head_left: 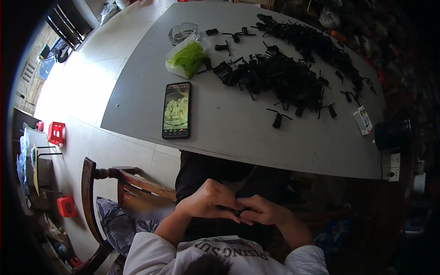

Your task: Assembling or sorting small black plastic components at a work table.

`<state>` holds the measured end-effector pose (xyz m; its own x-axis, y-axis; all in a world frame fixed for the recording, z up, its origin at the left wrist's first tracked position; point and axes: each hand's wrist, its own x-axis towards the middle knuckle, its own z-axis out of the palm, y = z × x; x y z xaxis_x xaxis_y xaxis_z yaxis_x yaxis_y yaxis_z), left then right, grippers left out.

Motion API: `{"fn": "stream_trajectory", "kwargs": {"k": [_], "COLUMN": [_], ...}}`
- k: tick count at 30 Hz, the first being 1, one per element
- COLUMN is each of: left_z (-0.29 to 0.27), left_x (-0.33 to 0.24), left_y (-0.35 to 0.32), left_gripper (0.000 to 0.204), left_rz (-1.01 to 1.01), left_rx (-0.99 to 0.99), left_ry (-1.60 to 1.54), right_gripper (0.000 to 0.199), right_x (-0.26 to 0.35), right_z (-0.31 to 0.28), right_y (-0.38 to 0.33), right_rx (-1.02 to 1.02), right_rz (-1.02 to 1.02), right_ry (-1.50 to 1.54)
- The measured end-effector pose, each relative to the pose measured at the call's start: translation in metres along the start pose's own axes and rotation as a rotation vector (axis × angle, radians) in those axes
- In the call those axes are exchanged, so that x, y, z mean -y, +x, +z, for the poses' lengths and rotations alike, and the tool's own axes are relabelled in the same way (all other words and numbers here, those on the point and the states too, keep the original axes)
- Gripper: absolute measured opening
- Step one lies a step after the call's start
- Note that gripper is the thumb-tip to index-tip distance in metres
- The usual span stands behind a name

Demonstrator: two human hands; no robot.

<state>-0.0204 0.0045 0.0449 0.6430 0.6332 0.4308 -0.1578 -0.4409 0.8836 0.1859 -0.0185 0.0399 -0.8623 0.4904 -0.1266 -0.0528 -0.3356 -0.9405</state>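
Observation:
My left hand point(211, 200) and my right hand point(262, 210) meet over my lap, below the table's near edge. Their closed fingertips pinch a small black part point(237, 212) between them. Most of that part is covered by my fingers, so its full shape does not show. On the table, similar-looking small black parts with thin stems lie in a large near pile point(279, 80). A second, longer heap point(316, 41) of them runs along the far right side. One loose black part point(277, 120) lies nearer to me.
The grey table point(220, 130) bears a lit phone point(177, 110), a green-and-clear plastic bag point(187, 59), a glass ashtray point(183, 33) and a small white box point(362, 120). To my left are a wooden chair arm point(144, 183) and red stools point(67, 206). A dark bin-like container point(393, 134) stands at right.

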Motion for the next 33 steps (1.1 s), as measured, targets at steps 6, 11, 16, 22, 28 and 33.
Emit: {"fn": "stream_trajectory", "kwargs": {"k": [6,11,16,22,28,33], "left_z": [-0.002,0.002,0.009,0.019,0.017,0.030], "left_x": [-0.003,0.009,0.021,0.024,0.034,0.031], "left_y": [-0.001,-0.015,-0.021,-0.011,-0.010,-0.001], "left_gripper": [0.024,0.024,0.033,0.021,0.023,0.021], "left_rz": [-0.176,-0.311,-0.371,-0.503,-0.680,-0.632], "left_rx": [-0.119,-0.437,-0.475,-0.603,-0.484,-0.514], "left_ry": [0.132,-0.185,-0.511,-0.787,-0.779,-1.022], "right_gripper": [0.021,0.024,0.021,0.023,0.029,0.027], "right_x": [0.014,0.019,0.006,-0.002,0.002,-0.009], "right_z": [-0.011,-0.068,-0.115,-0.097,-0.060,-0.016], "right_y": [0.006,0.039,0.045,0.043,0.026,0.040], "right_rx": [-0.177,-1.075,-1.315,-1.283,-1.016,-0.713], "right_rz": [-0.074,-0.173,0.000,0.025,-0.115,-0.538], "right_ry": [-0.335,-1.151,-1.533,-1.338,-0.513,-0.092]}}
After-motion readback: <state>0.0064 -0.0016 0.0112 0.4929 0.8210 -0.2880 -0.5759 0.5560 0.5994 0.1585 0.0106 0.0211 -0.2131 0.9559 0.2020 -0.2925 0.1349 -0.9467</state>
